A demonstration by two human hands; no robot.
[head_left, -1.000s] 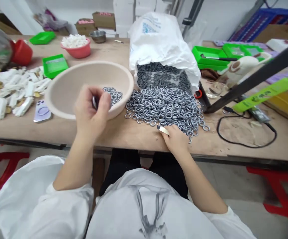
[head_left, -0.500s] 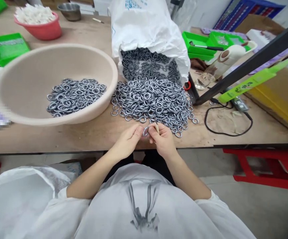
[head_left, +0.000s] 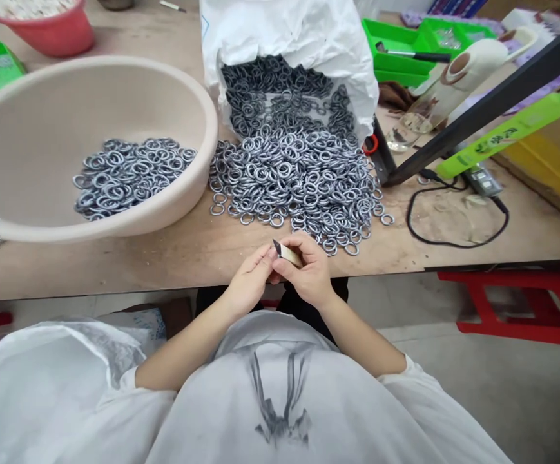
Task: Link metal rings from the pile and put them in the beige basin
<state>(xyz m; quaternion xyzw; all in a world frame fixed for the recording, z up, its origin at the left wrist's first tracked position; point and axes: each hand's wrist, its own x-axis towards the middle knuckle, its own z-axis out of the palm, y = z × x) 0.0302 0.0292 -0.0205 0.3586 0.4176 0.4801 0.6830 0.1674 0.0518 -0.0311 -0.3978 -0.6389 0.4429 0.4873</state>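
Observation:
My right hand point(head_left: 310, 269) is closed around a small knife point(head_left: 289, 256) with a short dark blade tip and a cream handle, its tip directed at my left fingers. Against it, my left hand point(head_left: 251, 277) is pinched, fingertips touching those of the right. The grey ring that showed between the fingers earlier is now hidden by them. Just beyond both hands lies a heap of grey rings point(head_left: 299, 174), spilling from a white sack point(head_left: 284, 29) tipped on its side. On the left, a large beige basin point(head_left: 33, 116) holds a smaller pile of similar rings point(head_left: 135, 174).
A dark slanted metal bar point(head_left: 482, 96), a lime-green strip point(head_left: 506, 135) and a looped black cable point(head_left: 410, 222) occupy the right side. Green trays point(head_left: 395, 42) stand behind them. A red bowl point(head_left: 57, 32) is at the back left. The table's front edge runs below my hands.
The camera view has shifted closer and lower. The knife has turned in my right hand so its blade points left, and the ring between my fingers has gone out of sight.

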